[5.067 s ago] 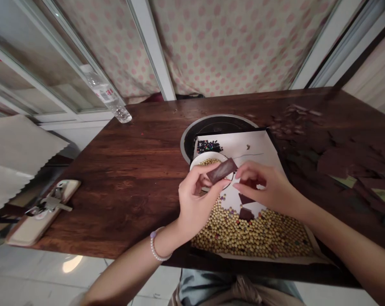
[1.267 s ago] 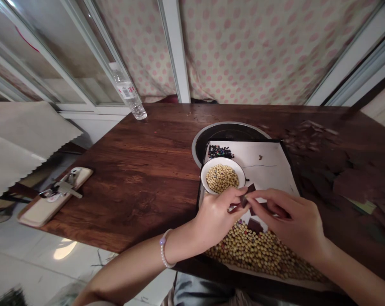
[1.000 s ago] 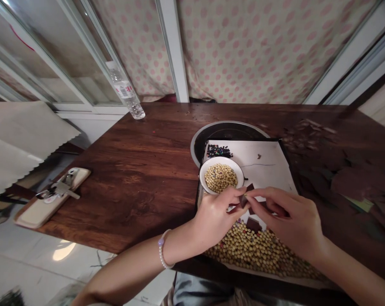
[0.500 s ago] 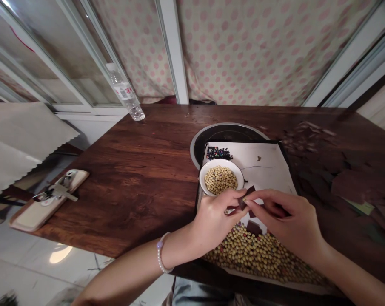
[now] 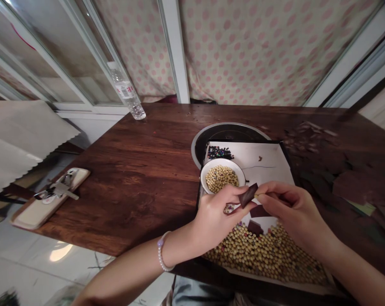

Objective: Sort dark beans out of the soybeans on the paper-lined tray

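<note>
My left hand [image 5: 216,214], with a pearl bracelet [image 5: 161,250] at the wrist, pinches a small dark brown flat piece [image 5: 248,195] between thumb and fingers. My right hand [image 5: 291,208] is closed in a pinch just right of that piece; something small and yellowish shows at its fingertips, too small to name. Both hands are above a white-lined tray [image 5: 269,170]. Many yellowish round beads [image 5: 259,253] fill its near part. More dark brown pieces [image 5: 255,227] lie below the hands. A white bowl [image 5: 205,180] of yellowish beads [image 5: 222,177] stands behind my left hand.
Small black beads [image 5: 220,153] lie in the tray's far left corner. A round dark plate [image 5: 200,146] sits behind the tray. Dark scraps [image 5: 348,187] cover the table's right side. A water bottle [image 5: 126,91] and a clipboard-like tray with metal tools [image 5: 52,197] are to the left.
My right fingertips have drawn a little to the right, away from the dark brown piece. More of the piece's face shows in my left hand, which has hardly moved.
</note>
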The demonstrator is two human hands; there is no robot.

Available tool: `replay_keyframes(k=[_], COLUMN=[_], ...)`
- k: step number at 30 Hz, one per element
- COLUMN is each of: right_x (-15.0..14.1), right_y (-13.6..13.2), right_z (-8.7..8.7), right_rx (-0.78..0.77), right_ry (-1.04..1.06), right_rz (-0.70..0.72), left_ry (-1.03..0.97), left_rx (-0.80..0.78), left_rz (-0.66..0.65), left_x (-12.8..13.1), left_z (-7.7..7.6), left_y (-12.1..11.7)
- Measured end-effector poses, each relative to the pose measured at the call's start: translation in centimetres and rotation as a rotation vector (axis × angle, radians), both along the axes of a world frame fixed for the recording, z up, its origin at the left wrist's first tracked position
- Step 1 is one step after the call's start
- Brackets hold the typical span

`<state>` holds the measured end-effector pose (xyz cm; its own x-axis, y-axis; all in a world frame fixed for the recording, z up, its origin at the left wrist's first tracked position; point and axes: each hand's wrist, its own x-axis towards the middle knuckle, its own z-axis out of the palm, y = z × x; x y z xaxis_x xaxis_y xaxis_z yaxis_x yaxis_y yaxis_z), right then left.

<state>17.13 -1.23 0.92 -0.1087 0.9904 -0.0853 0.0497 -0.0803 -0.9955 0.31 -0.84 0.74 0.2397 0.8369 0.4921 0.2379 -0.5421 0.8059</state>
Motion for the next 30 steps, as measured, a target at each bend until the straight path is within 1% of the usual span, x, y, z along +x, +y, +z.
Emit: replay_keyframes(k=[3,6,9,12,15,17,19,21,23,26,30], right_x=[-0.1,-0.1,0.1,0.2,0.2,0.2,0.0,-0.4,-0.9,-1.6,-1.4], right_y=[0.3,0.6,0.9,1.2,1.5,1.7,1.9,2.0,2.1,2.2,1.9], right_z=[0.2,0.1,-0.2,-0.5,-0.7,-0.9,-1.1,-1.4,-1.7,-1.9,-1.6], right_rx=[-0.105,-0.173,-0.211,-0.22,-0.16,-0.062,0.058,0.166,0.245,0.315,0.327], right_ry=[0.206,0.347,0.424,0.426,0.302,0.122,-0.105,-0.311,-0.447,-0.528,-0.53], right_rz=[0.033,0.068,0.078,0.082,0.025,-0.057,-0.117,-0.142,-0.144,-0.105,-0.028], left_ry=[-0.024,-0.055,-0.133,-0.295,-0.439,-0.483,-0.504,-0.517,-0.52,-0.518,-0.532], left_rx=[-0.062,-0.154,-0.252,-0.371,-0.453,-0.469,-0.47,-0.461,-0.447,-0.437,-0.429], left_rz=[0.038,0.071,0.058,0.038,0.02,0.006,0.002,-0.002,-0.013,-0.031,-0.028], left_x=[0.0,-0.1,-0.1,0.1,0.2,0.2,0.1,0.0,-0.1,-0.1,-0.1], left_z=[0.1,0.2,0.2,0.5,1.0,1.3,1.4,1.4,1.2,1.0,1.1], left_y=[0.2,0.3,0.4,0.5,0.6,0.7,0.7,0.8,0.9,1.0,1.1])
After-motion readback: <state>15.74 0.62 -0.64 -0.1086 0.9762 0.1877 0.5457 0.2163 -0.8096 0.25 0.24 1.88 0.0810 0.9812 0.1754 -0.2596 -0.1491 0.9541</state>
